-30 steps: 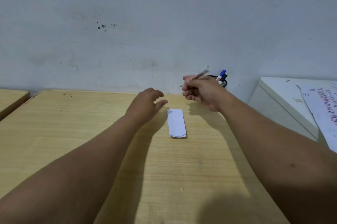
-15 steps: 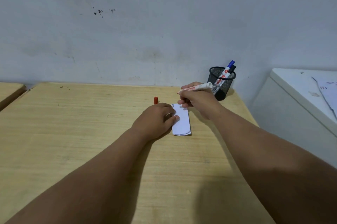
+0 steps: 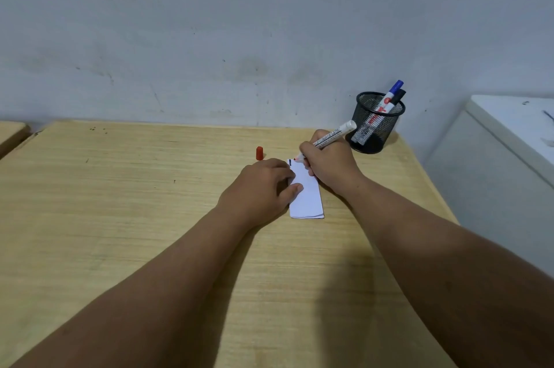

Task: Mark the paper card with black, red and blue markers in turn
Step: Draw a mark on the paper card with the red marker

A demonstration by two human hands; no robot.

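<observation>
A white paper card (image 3: 308,198) lies on the wooden table (image 3: 120,202), with a short black mark at its far left corner. My left hand (image 3: 263,187) rests on the card's left edge, fingers pressing it flat. My right hand (image 3: 326,162) grips an uncapped red marker (image 3: 332,136), whose tip touches the card's far edge beside the black mark. The red cap (image 3: 259,153) stands upright on the table, just beyond my left hand. A blue marker (image 3: 389,96) and a black marker (image 3: 398,96) stand in the pen holder.
A black mesh pen holder (image 3: 374,127) stands at the table's far right corner, close behind my right hand. A white cabinet (image 3: 509,133) sits to the right of the table. A grey wall runs along the table's far edge.
My left hand came down onto the card and the red cap now stands on the table. My right hand lowered the red marker until its tip reached the card.
</observation>
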